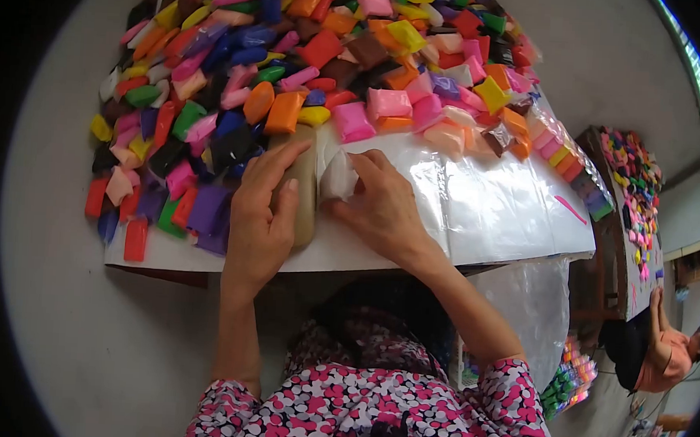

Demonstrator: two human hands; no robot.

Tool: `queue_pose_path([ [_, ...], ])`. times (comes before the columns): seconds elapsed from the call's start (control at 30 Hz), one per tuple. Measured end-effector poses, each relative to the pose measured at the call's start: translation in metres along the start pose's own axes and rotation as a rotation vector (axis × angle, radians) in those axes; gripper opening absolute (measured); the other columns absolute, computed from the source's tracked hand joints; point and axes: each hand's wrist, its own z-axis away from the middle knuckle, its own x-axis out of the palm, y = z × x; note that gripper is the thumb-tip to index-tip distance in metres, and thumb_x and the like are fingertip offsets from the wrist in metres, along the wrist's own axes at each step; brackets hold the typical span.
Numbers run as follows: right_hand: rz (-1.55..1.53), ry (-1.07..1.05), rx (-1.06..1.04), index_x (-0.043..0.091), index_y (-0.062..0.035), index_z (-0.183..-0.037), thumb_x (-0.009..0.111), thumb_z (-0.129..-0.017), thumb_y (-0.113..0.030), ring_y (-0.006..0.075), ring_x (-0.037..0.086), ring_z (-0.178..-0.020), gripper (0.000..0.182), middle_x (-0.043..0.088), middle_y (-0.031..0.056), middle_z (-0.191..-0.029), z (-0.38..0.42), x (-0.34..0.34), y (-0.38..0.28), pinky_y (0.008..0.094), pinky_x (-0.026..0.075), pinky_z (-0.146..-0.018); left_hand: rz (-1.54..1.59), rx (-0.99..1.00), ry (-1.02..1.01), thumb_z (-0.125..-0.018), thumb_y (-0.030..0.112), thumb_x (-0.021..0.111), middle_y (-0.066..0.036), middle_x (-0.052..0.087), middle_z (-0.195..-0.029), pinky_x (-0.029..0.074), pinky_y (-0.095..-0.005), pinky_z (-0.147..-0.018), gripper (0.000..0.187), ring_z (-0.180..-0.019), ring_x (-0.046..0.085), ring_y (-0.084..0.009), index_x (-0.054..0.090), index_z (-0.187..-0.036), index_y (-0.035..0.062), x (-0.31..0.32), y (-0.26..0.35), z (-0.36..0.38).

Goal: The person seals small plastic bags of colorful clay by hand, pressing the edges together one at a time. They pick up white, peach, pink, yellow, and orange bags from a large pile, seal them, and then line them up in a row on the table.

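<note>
My left hand (263, 210) lies along a tan rounded block or case (307, 185), fingers stretched out and the thumb resting on it. What is under the palm is hidden. In my right hand (382, 208) a small white wrapped packet (336, 174) is pinched between thumb and fingers, just right of the tan block. Beyond both hands spreads a large heap of small plastic-wrapped coloured packets, among them an orange packet (284, 112) and a magenta packet (353, 122). Purple packets (208, 211) lie close to my left hand.
A shiny plastic-covered white tabletop (509, 203) reaches to the right, bearing a wrapped row of coloured pieces (570, 163). Clear plastic (527, 307) hangs below the front edge. At the far right, a person (667, 354) sits by another table (630, 233) with coloured packets.
</note>
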Motion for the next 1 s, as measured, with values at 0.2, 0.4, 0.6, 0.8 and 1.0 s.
queue_pose_path([
  [0.2, -0.076, -0.021, -0.027, 0.057, -0.0011, -0.12, 0.067, -0.074, -0.012, 0.0356, 0.062, -0.087, 0.049, 0.06, 0.0188, -0.101, -0.004, -0.003, 0.002, 0.0439, 0.05, -0.08, -0.098, 0.095, -0.031, -0.09, -0.003, 0.048, -0.014, 0.058, -0.125, 0.042, -0.0326, -0.099, 0.04, -0.114, 0.057, -0.024, 0.056, -0.129, 0.0024, -0.002, 0.0, -0.008],
  [0.4, -0.082, -0.207, -0.014, 0.057, -0.0002, -0.118, 0.063, -0.075, -0.011, 0.0339, 0.064, -0.079, 0.044, 0.063, 0.0173, -0.08, -0.01, -0.033, -0.002, 0.0427, 0.05, -0.073, -0.116, 0.155, -0.121, -0.089, -0.001, 0.053, -0.013, 0.062, -0.117, 0.044, -0.0324, -0.095, 0.035, -0.106, 0.06, -0.0264, 0.06, -0.123, 0.0019, 0.003, 0.004, -0.015],
  [0.6, -0.17, -0.006, 0.036, 0.057, 0.0009, -0.112, 0.065, -0.076, -0.01, 0.0333, 0.065, -0.078, 0.038, 0.065, 0.019, -0.084, -0.006, -0.016, 0.01, 0.0416, 0.05, -0.072, -0.018, -0.007, -0.102, -0.086, 0.001, 0.061, -0.011, 0.064, -0.096, 0.047, -0.0293, -0.076, 0.027, -0.083, 0.06, -0.0182, 0.063, -0.113, 0.0005, 0.009, 0.012, -0.013],
  [0.8, -0.194, -0.004, 0.093, 0.054, 0.0027, -0.11, 0.068, -0.078, -0.012, 0.0342, 0.064, -0.081, 0.038, 0.063, 0.0218, -0.095, 0.002, -0.005, -0.007, 0.0417, 0.05, -0.071, -0.08, -0.031, 0.045, -0.085, 0.006, 0.066, -0.01, 0.06, -0.083, 0.045, -0.0319, -0.066, 0.018, -0.068, 0.056, -0.0199, 0.062, -0.101, -0.0005, 0.022, 0.008, -0.008],
  [1.0, -0.085, -0.013, 0.035, 0.054, 0.0029, -0.107, 0.068, -0.075, -0.015, 0.038, 0.06, -0.086, 0.04, 0.06, 0.0221, -0.095, -0.011, 0.005, 0.001, 0.0457, 0.048, -0.075, 0.121, -0.166, 0.118, -0.089, 0.009, 0.063, -0.012, 0.062, -0.089, 0.047, -0.0359, -0.073, 0.013, -0.079, 0.06, -0.0253, 0.063, -0.097, -0.0014, 0.013, 0.014, -0.006],
])
